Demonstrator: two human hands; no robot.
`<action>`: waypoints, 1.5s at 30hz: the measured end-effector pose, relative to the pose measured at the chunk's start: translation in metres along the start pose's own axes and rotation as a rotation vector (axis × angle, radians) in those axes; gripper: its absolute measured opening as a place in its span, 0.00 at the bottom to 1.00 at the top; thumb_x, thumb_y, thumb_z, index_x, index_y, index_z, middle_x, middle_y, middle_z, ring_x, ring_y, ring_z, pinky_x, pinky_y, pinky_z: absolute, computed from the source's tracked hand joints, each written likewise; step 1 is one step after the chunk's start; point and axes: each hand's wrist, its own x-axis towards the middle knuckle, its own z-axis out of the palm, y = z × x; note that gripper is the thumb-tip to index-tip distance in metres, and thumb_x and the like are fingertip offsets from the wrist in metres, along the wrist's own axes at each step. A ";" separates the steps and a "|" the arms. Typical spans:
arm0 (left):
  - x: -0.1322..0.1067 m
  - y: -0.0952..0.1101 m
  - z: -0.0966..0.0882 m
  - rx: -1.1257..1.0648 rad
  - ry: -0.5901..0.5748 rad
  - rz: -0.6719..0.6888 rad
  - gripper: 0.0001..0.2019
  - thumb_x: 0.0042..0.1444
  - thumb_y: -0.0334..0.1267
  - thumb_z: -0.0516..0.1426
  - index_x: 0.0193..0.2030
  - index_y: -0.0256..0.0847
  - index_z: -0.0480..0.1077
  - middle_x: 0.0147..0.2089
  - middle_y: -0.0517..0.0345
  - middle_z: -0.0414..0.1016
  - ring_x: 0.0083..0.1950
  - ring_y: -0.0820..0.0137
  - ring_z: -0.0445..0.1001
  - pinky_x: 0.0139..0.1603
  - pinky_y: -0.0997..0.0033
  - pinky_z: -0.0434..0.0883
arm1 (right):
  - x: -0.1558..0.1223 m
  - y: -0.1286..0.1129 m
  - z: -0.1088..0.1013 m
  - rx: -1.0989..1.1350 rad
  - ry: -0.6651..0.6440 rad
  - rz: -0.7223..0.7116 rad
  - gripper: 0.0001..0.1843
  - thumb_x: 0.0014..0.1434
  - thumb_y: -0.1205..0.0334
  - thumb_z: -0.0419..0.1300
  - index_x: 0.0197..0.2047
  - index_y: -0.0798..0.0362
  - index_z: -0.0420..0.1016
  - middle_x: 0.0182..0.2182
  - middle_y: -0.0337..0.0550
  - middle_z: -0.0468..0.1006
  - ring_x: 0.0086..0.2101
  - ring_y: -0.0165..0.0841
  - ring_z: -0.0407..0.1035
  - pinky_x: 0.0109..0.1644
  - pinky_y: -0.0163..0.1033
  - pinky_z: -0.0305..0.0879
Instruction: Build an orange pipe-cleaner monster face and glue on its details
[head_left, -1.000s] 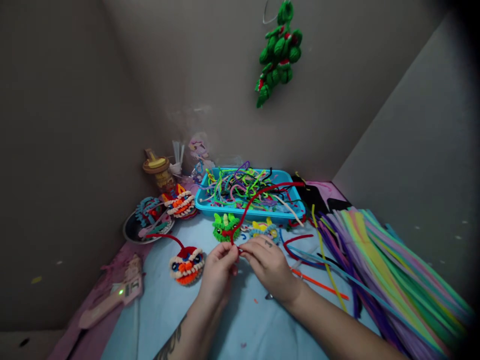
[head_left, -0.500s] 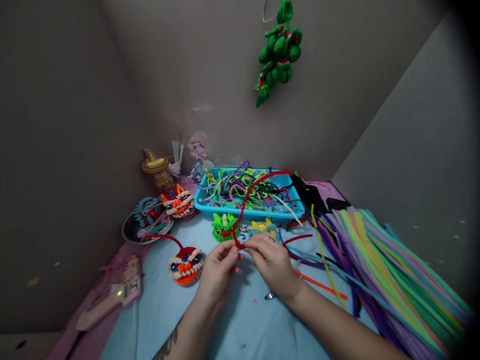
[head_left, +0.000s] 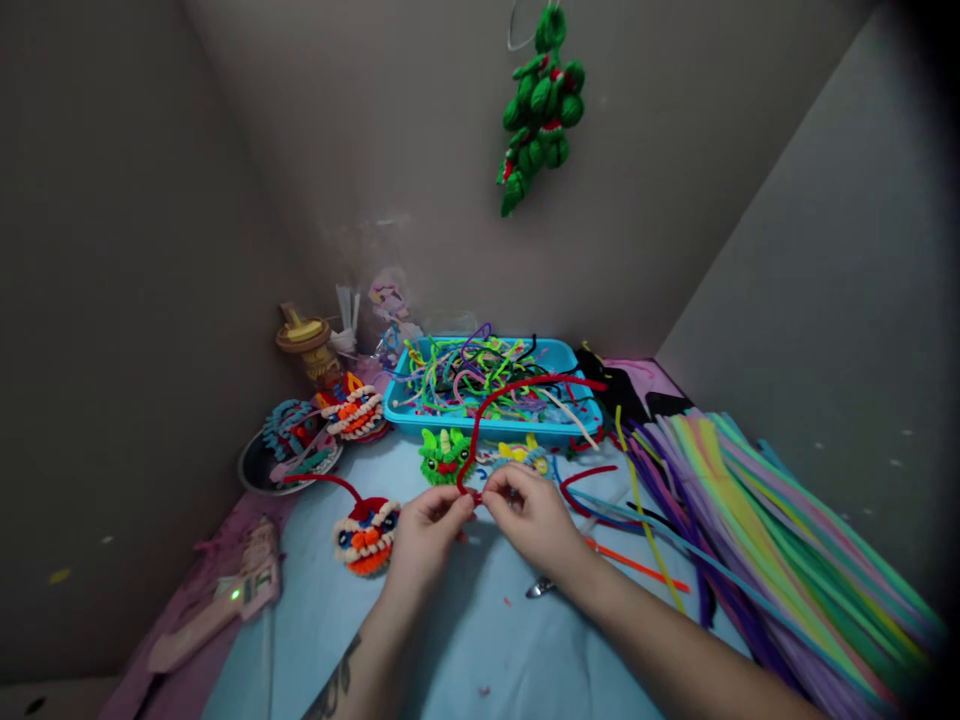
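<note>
A red pipe cleaner (head_left: 480, 420) rises from between my two hands and arches to the right over the blue tray. My left hand (head_left: 431, 530) pinches its lower end between thumb and fingers. Close beside it, my right hand (head_left: 529, 515) also pinches that end, where a small bend shows between the fingertips. Left of my hands lies a red, orange and cream lion head (head_left: 367, 535) made of pipe cleaners, with one red strand sticking out of its top. Just behind my hands sit a green dragon head (head_left: 444, 457) and a yellow and blue piece (head_left: 525, 455), partly covered.
The blue tray (head_left: 420, 425) holds tangled pipe cleaner scraps. Bundled pastel pipe cleaners (head_left: 795, 540) spread at the right. A pink glue gun (head_left: 240, 600) with a green light lies left, below a metal bowl (head_left: 251, 470). Silver-tipped pliers or scissors (head_left: 538, 588) lie under my right wrist.
The red pipe cleaner's free end has swung lower and further right. My right hand's fingers have shifted at the bent end, while both hands stay close together. The view has shifted slightly.
</note>
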 end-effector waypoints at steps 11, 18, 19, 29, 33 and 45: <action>-0.004 -0.002 0.007 0.133 0.109 0.109 0.08 0.43 0.40 0.60 0.27 0.37 0.72 0.23 0.59 0.71 0.24 0.74 0.65 0.24 0.78 0.62 | -0.001 -0.003 0.007 0.149 -0.015 0.195 0.07 0.52 0.66 0.55 0.24 0.55 0.69 0.23 0.38 0.70 0.27 0.29 0.65 0.30 0.33 0.62; -0.002 -0.009 0.005 0.081 0.121 0.155 0.09 0.48 0.42 0.58 0.26 0.38 0.66 0.24 0.62 0.66 0.23 0.76 0.61 0.24 0.79 0.59 | -0.003 -0.001 0.009 0.164 -0.027 0.173 0.05 0.53 0.66 0.54 0.27 0.55 0.69 0.26 0.40 0.71 0.29 0.30 0.66 0.32 0.34 0.63; -0.002 -0.010 0.005 0.085 0.110 0.148 0.09 0.48 0.42 0.58 0.26 0.38 0.65 0.24 0.62 0.66 0.23 0.76 0.61 0.23 0.79 0.59 | -0.003 -0.001 0.009 0.127 -0.026 0.149 0.06 0.54 0.67 0.53 0.27 0.54 0.68 0.26 0.40 0.71 0.29 0.31 0.66 0.32 0.34 0.63; -0.002 -0.013 0.006 0.012 0.114 0.089 0.11 0.48 0.43 0.57 0.26 0.38 0.64 0.22 0.64 0.64 0.21 0.78 0.59 0.19 0.80 0.58 | -0.006 0.001 0.004 -0.236 -0.058 -0.159 0.07 0.57 0.72 0.49 0.32 0.54 0.67 0.30 0.45 0.70 0.34 0.35 0.65 0.39 0.41 0.64; -0.001 -0.014 0.006 -0.136 0.128 0.024 0.13 0.47 0.45 0.59 0.25 0.37 0.64 0.22 0.64 0.63 0.22 0.79 0.58 0.20 0.81 0.59 | -0.007 0.003 0.004 -0.271 0.028 -0.316 0.11 0.57 0.67 0.54 0.45 0.54 0.68 0.39 0.48 0.72 0.41 0.37 0.66 0.44 0.43 0.65; -0.010 -0.004 0.018 -0.438 0.121 -0.176 0.14 0.38 0.40 0.65 0.23 0.35 0.65 0.22 0.64 0.60 0.22 0.80 0.56 0.16 0.83 0.54 | -0.010 0.008 0.000 -0.329 0.076 -0.495 0.11 0.57 0.73 0.52 0.40 0.55 0.73 0.32 0.46 0.76 0.35 0.34 0.67 0.40 0.41 0.66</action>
